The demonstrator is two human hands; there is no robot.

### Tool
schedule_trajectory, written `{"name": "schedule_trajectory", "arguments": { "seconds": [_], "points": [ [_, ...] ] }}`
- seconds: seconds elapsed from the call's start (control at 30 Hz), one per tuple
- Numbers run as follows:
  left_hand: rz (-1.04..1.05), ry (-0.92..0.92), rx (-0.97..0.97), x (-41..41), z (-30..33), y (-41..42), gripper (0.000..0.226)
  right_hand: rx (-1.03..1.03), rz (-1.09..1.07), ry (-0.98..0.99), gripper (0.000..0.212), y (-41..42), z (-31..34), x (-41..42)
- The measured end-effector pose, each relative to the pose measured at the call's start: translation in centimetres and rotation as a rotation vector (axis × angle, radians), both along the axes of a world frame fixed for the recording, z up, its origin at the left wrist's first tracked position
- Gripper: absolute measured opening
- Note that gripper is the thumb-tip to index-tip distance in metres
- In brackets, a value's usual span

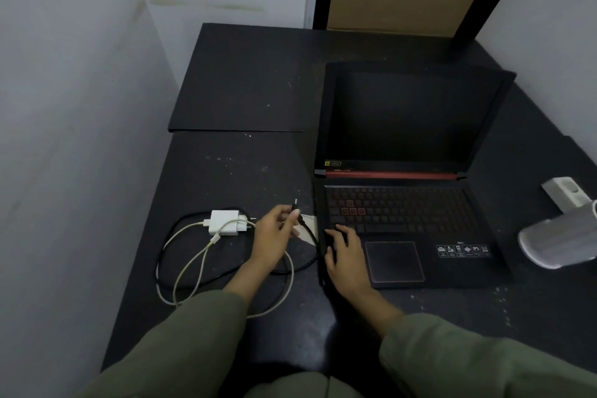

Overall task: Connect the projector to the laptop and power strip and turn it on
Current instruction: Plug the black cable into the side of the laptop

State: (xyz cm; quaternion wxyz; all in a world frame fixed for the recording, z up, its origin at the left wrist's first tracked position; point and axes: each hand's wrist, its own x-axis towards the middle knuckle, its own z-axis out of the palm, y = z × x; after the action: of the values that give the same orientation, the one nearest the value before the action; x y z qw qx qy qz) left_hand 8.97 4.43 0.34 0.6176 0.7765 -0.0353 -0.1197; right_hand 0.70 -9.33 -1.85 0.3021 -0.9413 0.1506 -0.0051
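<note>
I am pinching the black cable's plug (294, 204) in my left hand (274, 233) just left of the laptop (452, 268), my right hand (344, 247) flat, steadying its left edge; I should align squarely before pushing.

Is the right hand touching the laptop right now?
Touching. The head view shows the right hand lying flat on the laptop, fingers spread over its front left corner beside the touchpad.

Matt black counter (245, 168) flecked with pale specks, smooth white plastic charger (225, 222) with rubbery white cable (190, 255), glossy black cable (308, 236), matt black plastic laptop (452, 268), pale plastic projector (559, 245), olive cloth sleeves (181, 342).
</note>
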Motion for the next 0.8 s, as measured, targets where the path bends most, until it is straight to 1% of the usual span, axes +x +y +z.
{"name": "schedule_trajectory", "arguments": {
  "seconds": [0.1,0.33,0.43,0.53,0.7,0.8],
  "points": [
    [0.02,0.053,-0.085,0.4,0.2,0.1,0.018,0.005,-0.002,0.008,0.039,0.0,0.2,-0.2],
    [0.071,0.136,-0.278,1.0,1.1,0.1,0.029,0.023,0.006,0.042,0.04,0.0,0.6,-0.3],
    [0.082,0.243,-0.381,1.5,1.4,0.1,0.034,0.029,0.007,0.057,0.04,0.1,0.8,-0.4],
    [0.072,0.338,-0.479,1.8,1.7,0.2,0.03,0.031,0.003,0.068,0.04,0.2,0.9,-0.3],
    [0.085,0.415,-0.502,1.6,1.7,0.1,0.02,0.031,-0.013,0.084,0.039,0.3,1.1,0.1],
    [0.099,0.404,-0.455,1.3,1.2,-0.2,0.015,0.037,-0.025,0.087,0.038,0.5,1.4,0.4]
  ]
}}
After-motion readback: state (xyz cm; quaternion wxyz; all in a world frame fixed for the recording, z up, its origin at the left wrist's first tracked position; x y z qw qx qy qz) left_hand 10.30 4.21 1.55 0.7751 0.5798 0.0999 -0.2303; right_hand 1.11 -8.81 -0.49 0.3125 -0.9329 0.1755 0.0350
